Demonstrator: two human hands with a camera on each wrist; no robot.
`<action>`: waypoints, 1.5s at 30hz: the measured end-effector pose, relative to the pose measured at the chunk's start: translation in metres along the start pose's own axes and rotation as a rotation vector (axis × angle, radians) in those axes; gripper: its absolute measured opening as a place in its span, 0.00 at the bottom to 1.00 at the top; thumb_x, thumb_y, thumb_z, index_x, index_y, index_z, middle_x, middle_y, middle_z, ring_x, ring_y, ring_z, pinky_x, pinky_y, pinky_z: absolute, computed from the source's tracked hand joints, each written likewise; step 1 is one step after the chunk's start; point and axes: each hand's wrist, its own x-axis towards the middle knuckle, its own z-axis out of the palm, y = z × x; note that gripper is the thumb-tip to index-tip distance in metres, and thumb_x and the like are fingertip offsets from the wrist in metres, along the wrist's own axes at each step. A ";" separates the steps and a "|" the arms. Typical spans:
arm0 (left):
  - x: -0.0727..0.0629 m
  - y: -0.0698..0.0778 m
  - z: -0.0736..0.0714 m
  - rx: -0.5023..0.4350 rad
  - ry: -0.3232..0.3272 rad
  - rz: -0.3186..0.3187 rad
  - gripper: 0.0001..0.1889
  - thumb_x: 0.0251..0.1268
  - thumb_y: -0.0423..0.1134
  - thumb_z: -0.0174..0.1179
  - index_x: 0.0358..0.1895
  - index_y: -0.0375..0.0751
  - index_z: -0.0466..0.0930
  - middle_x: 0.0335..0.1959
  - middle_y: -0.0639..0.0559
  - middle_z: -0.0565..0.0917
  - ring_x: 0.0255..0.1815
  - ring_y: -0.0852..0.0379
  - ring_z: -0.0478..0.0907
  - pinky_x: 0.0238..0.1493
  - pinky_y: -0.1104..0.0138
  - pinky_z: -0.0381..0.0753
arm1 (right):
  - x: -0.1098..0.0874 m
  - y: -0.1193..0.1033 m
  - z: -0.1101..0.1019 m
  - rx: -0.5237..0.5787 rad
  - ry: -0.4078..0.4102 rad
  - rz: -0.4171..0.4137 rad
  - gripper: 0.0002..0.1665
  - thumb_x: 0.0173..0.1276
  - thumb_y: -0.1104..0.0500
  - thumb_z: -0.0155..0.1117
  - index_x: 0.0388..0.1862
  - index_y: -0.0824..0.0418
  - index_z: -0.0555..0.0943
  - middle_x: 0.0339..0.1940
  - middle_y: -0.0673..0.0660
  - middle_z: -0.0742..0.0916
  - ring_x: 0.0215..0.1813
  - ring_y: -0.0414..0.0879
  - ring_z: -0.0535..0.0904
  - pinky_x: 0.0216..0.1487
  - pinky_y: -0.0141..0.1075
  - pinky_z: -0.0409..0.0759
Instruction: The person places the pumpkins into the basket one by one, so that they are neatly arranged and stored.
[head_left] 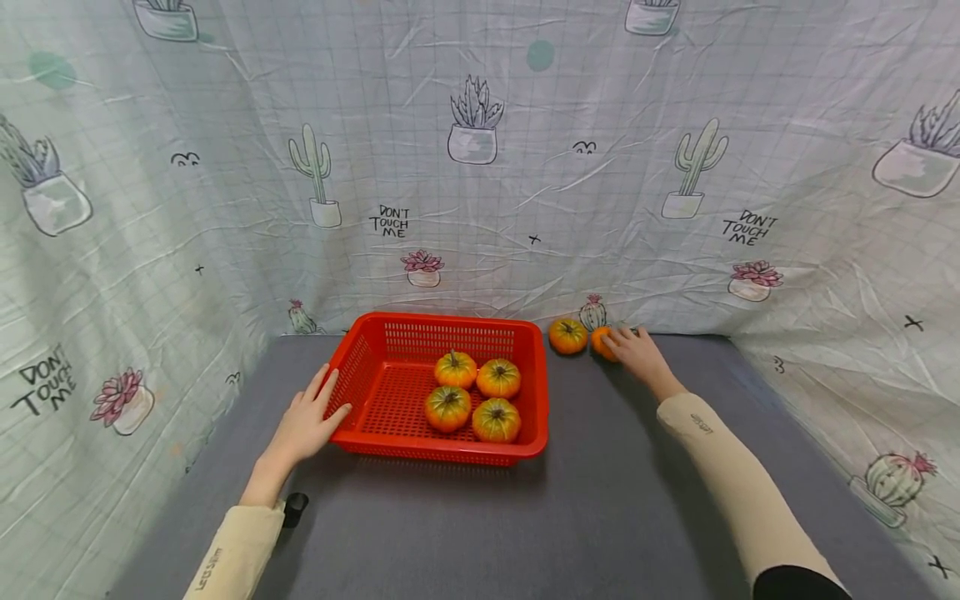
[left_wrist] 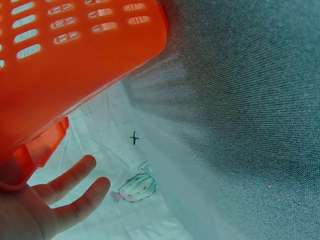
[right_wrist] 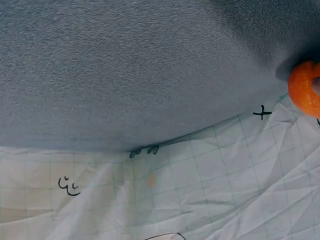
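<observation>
A red plastic basket with slotted walls sits on the grey table. My left hand rests at its left rim, thumb lying over the edge. In the left wrist view, two fingers of that hand stretch out straight beside the basket wall. Several small orange pumpkins with green-streaked tops lie in the basket's right half. Beyond its right side, my right hand grips a pumpkin near the back of the table. The right wrist view catches only part of this pumpkin, with a fingertip on it.
Another pumpkin lies on the table between the basket and my right hand. A white cloth printed with cacti and potted plants hangs behind the grey table and along both sides.
</observation>
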 end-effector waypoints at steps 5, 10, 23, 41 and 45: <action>-0.001 0.000 0.000 0.006 -0.004 -0.004 0.35 0.63 0.49 0.47 0.69 0.34 0.48 0.70 0.35 0.48 0.57 0.25 0.57 0.53 0.38 0.60 | 0.007 -0.002 0.002 0.014 -0.012 0.002 0.33 0.52 0.68 0.65 0.60 0.58 0.70 0.56 0.60 0.74 0.56 0.56 0.68 0.50 0.52 0.69; -0.001 0.000 0.000 0.007 -0.008 -0.004 0.36 0.64 0.54 0.44 0.69 0.35 0.47 0.70 0.37 0.47 0.58 0.26 0.58 0.53 0.39 0.60 | 0.011 -0.001 0.004 -0.008 -0.066 0.016 0.39 0.50 0.68 0.67 0.62 0.54 0.67 0.58 0.60 0.73 0.57 0.56 0.67 0.51 0.52 0.68; -0.001 -0.001 0.001 -0.005 -0.002 0.003 0.36 0.64 0.52 0.45 0.69 0.35 0.47 0.70 0.36 0.47 0.59 0.24 0.55 0.55 0.38 0.58 | 0.020 -0.004 0.019 -0.041 -0.094 0.023 0.44 0.49 0.68 0.67 0.64 0.45 0.63 0.60 0.59 0.72 0.59 0.56 0.66 0.53 0.53 0.67; -0.003 0.004 -0.001 0.007 0.012 0.007 0.35 0.65 0.52 0.45 0.68 0.34 0.49 0.70 0.36 0.49 0.57 0.24 0.57 0.51 0.38 0.61 | 0.009 -0.007 0.015 -0.054 -0.093 0.086 0.34 0.54 0.61 0.65 0.61 0.52 0.66 0.57 0.61 0.72 0.57 0.55 0.64 0.52 0.52 0.67; -0.003 0.004 -0.002 0.005 0.012 0.008 0.35 0.65 0.52 0.45 0.68 0.34 0.49 0.70 0.36 0.49 0.57 0.23 0.57 0.51 0.37 0.61 | 0.008 -0.008 0.014 -0.042 -0.120 0.120 0.41 0.48 0.60 0.71 0.62 0.54 0.64 0.58 0.61 0.71 0.57 0.55 0.63 0.52 0.52 0.66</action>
